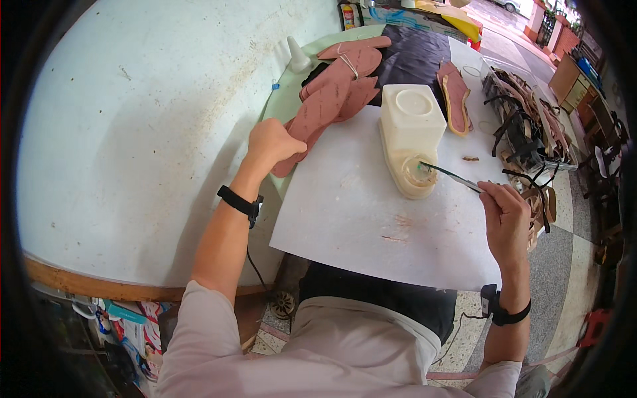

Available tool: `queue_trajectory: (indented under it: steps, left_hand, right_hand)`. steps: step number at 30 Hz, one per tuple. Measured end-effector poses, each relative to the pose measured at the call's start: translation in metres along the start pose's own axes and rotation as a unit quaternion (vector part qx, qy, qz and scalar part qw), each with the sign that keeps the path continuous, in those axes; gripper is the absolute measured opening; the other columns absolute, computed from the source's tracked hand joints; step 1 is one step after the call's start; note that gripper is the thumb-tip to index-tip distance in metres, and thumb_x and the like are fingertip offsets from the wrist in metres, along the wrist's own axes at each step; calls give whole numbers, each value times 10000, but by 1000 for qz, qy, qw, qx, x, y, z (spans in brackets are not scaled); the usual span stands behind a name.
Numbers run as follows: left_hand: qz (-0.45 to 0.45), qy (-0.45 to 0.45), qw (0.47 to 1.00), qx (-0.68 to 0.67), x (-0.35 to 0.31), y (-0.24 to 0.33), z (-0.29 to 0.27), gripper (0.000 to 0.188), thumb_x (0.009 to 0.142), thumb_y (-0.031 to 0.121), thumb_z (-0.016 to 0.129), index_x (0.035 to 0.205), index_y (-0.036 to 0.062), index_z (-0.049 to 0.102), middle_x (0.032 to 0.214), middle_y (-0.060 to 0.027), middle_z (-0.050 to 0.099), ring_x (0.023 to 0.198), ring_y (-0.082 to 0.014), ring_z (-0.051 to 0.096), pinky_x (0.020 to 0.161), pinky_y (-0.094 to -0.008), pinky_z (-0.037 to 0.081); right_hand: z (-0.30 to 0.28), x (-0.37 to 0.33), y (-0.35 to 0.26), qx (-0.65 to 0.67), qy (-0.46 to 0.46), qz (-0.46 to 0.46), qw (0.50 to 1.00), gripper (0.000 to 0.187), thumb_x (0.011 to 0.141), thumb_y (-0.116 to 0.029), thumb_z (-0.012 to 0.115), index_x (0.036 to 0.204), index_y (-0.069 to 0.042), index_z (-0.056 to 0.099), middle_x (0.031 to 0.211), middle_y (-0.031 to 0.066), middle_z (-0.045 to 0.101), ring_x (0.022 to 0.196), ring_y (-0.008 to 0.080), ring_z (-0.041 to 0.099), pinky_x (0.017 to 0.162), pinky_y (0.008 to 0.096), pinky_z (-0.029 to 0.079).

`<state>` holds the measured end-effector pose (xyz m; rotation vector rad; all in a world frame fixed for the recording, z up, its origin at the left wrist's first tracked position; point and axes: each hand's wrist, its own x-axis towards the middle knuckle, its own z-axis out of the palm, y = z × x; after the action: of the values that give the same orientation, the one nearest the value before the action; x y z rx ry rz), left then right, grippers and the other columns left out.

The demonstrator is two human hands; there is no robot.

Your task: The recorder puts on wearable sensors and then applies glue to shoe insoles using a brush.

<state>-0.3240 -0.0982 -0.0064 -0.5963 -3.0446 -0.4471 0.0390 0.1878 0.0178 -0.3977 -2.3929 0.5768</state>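
My left hand (271, 144) is closed on the near end of a reddish-brown insole (321, 113), thumb on top. More insoles of the same colour lie overlapped beneath and beyond it, some with a tie (348, 64) around them. My right hand (505, 215) pinches the handle of a thin brush (459, 179). The brush's tip is down in the round cup at the front of a cream plastic glue pot (413, 116). That pot stands on a white sheet (338, 205) in front of me. The bristles are hard to make out inside the cup.
A pale-edged sole (455, 99) lies right of the pot, with a small brown scrap (470, 158) nearer me. Strappy sandal uppers (531, 123) fill a tray along the right edge. A white cone-shaped bottle (298, 56) stands behind the insoles, beside a white wall-like panel (146, 132).
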Motion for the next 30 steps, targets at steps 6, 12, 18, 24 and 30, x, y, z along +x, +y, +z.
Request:
queue_trajectory:
  steps: [6, 12, 18, 24, 30]
  left_hand:
    - [28, -11, 999, 14, -7, 11, -6, 428, 586, 328, 852, 802, -23, 734, 829, -239, 744, 795, -402, 733, 740, -431, 594]
    - [52, -13, 998, 32, -11, 11, -3, 481, 586, 317, 845, 896, -37, 748, 920, -267, 754, 887, -434, 745, 800, -445, 615]
    - [45, -34, 997, 44, -14, 20, -9, 474, 593, 302, 845, 895, -48, 740, 935, -270, 755, 915, -436, 745, 818, -450, 616]
    - [97, -3, 994, 41, -17, 8, 4, 472, 596, 278, 848, 892, -69, 729, 935, -278, 749, 918, -445, 740, 821, -463, 613]
    - [112, 16, 992, 63, -24, 18, 10, 374, 612, 242, 820, 824, -55, 738, 914, -278, 740, 895, -443, 734, 809, -470, 608]
  right_hand:
    - [0, 0, 0, -10, -7, 12, 1000, 143, 926, 6, 737, 1065, 18, 767, 754, 122, 613, 602, 229, 550, 574, 350, 440]
    - [0, 0, 1, -7, -4, 8, 1000, 141, 925, 6, 741, 1061, 25, 772, 770, 121, 632, 612, 220, 560, 581, 342, 454]
    - [0, -1, 0, -3, 1, 9, 1000, 141, 922, 9, 743, 1060, 23, 774, 764, 122, 625, 607, 217, 550, 576, 347, 450]
    - [1, 1, -2, -5, 2, 2, 1000, 139, 925, 5, 742, 1059, 22, 774, 750, 117, 606, 596, 215, 528, 565, 350, 432]
    - [0, -1, 0, -5, 0, 15, 1000, 144, 926, 2, 740, 1066, 19, 773, 740, 117, 589, 588, 218, 515, 563, 355, 422]
